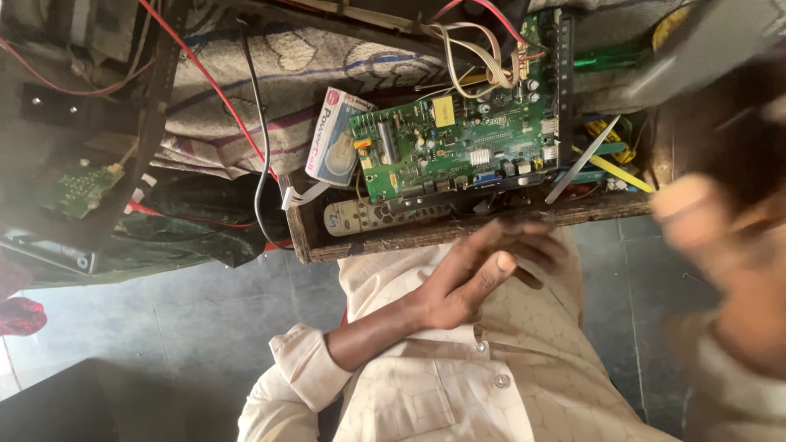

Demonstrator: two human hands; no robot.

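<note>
My left hand reaches in from the lower left in a cream sleeve, fingers loosely apart and holding nothing. It hovers over my cream shirt, just below the front edge of a wooden tray. In the tray lies a green circuit board with white ribbon wires rising from its top. A pale remote control lies below the board. My right hand is a close blur at the right edge; whether it grips anything cannot be made out.
A white battery blister pack sits left of the board. Yellow-handled tools, a metal strip and a green screwdriver handle lie on the right. Red wire and black cable cross a patterned cloth. A small green board lies far left.
</note>
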